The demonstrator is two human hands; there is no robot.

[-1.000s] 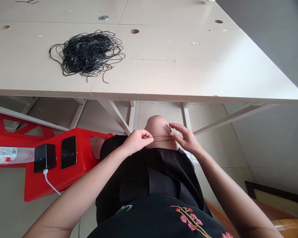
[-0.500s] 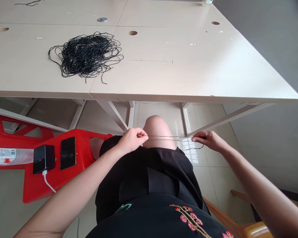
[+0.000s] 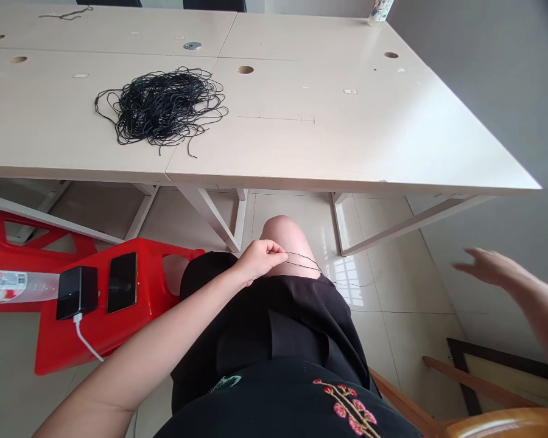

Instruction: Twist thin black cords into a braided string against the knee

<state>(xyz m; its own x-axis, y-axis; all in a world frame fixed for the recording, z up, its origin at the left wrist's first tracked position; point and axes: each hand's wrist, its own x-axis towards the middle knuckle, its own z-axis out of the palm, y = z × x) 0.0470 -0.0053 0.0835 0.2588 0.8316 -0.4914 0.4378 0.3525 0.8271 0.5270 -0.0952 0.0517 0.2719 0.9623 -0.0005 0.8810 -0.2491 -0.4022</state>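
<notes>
Pinching: left hand nips black string, likely so it won't slip
Right hand: fingers apart, off the string
String pile: on table, perhaps kept close

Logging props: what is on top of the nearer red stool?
The red stool holds a phone and black box with white cable; a bottle reaches its edge. The left forearm covers part; anything there is hidden.

Soft daylight brightens the table, with pale glare toward two o'clock. A window-like reflection shines on the floor near four o'clock. The wall looks dimmer. Blur softens the right hand at three o'clock.
</notes>
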